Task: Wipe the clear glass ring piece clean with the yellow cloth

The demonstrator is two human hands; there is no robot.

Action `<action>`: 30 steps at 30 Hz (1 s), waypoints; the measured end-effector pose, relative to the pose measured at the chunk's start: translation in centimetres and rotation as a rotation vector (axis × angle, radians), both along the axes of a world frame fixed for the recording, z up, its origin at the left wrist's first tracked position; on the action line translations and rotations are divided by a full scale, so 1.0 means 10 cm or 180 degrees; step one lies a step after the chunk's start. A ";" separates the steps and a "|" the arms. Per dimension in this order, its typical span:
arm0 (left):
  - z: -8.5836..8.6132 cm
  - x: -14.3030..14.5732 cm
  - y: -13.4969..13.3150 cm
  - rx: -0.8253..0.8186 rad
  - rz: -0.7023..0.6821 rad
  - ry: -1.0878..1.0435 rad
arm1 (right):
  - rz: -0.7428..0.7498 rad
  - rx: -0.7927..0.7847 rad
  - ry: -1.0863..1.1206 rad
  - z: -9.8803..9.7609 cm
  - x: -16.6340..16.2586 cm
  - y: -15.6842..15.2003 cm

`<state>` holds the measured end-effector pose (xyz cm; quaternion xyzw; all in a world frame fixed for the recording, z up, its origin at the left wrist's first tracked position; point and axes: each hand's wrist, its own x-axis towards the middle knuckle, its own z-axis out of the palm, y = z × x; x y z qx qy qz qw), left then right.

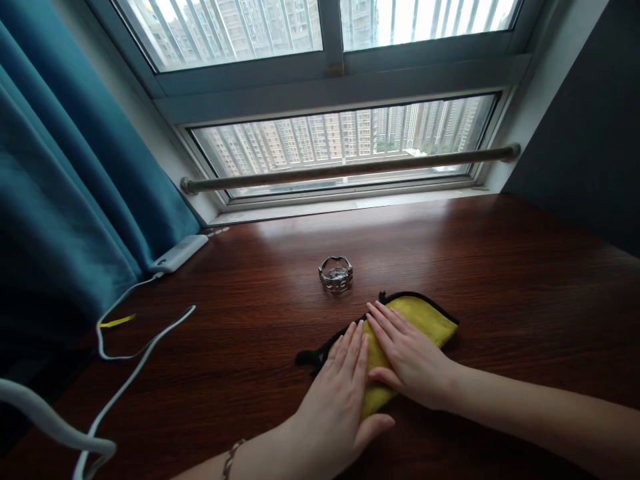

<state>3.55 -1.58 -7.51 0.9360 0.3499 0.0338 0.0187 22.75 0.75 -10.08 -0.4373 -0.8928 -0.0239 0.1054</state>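
Note:
A yellow cloth (423, 319) with black edging lies folded on the dark red wooden table. My left hand (336, 393) rests flat on its left part, fingers stretched out and thumb apart. Across the middle of the cloth lies my right hand (407, 353), also flat, its fingertips close to the black edge. Parts of the cloth are hidden under both hands. A black loop or tab (306, 358) sticks out at the cloth's left end. Just beyond the cloth stands a silvery metal watch or bracelet (336, 275), touched by neither hand.
At the left a white power strip (180, 253) lies by the blue curtain (85, 153). White cables (143, 363) trail over the table's left side, near a yellow strip (117, 321). A metal rail (350, 171) crosses before the window. A dark wall (585, 133) bounds the right.

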 end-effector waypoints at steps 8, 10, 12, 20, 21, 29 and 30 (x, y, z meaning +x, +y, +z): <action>-0.13 0.01 -0.03 -0.0458 0.0228 0.0124 | 0.0088 -0.0416 0.0049 0.00 0.11 0.15; -0.10 0.02 -0.03 -0.0482 0.0256 0.0078 | 0.0151 -0.0284 0.0105 0.01 0.21 0.27; -0.06 0.02 -0.04 -0.0493 0.0240 0.0002 | 0.0163 -0.0079 0.0166 0.01 0.32 0.40; -0.02 0.00 -0.09 -0.0500 0.0187 -0.0175 | -0.0040 -0.0507 0.0703 -0.09 0.50 0.68; -0.01 0.00 -0.10 -0.0510 0.0195 -0.0192 | -0.0117 -0.0638 0.0876 -0.08 0.52 0.71; 0.08 -0.18 0.09 -0.0768 -0.0005 -0.0304 | -0.1437 -0.1557 0.0867 0.28 0.96 0.58; 0.09 -0.21 0.14 -0.0735 -0.0157 -0.0232 | -0.1573 -0.1693 0.0825 0.31 1.01 0.52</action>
